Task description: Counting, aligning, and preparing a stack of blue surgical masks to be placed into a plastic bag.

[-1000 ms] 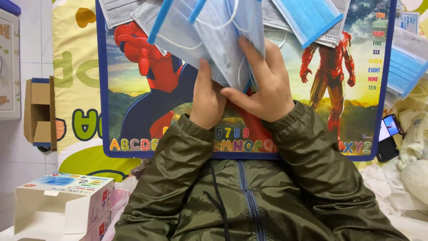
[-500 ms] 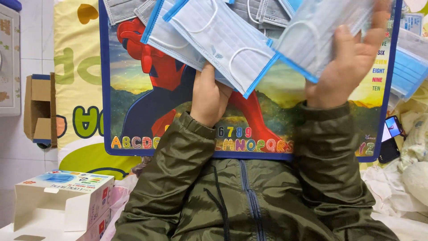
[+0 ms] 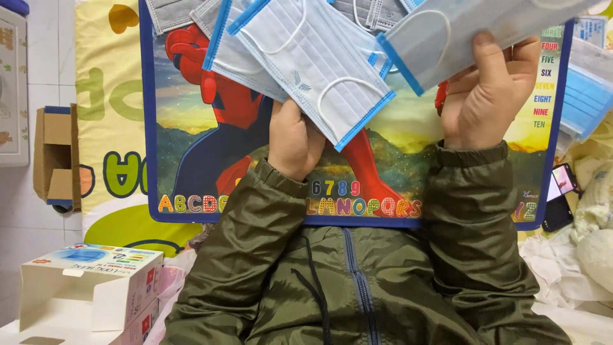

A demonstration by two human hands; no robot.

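Note:
My left hand [image 3: 295,137] grips a fanned bunch of pale blue face masks [image 3: 306,61] with white ear loops, held over a colourful picture board [image 3: 191,160]. My right hand [image 3: 488,96] holds a single blue-edged face mask [image 3: 460,38] lifted up and to the right, apart from the bunch. Both arms wear olive green jacket sleeves. More grey and blue masks [image 3: 175,13] lie along the top of the board, partly hidden by the ones I hold.
An open white mask box [image 3: 89,287] sits at lower left. A small cardboard box [image 3: 56,156] stands at the left. A stack of blue masks [image 3: 587,89] and a dark phone [image 3: 560,195] lie at the right, beside crumpled white plastic [image 3: 594,249].
My right hand has pulled one mask off the bunch and carried it to the upper right. The left hand has stayed put with the remaining masks.

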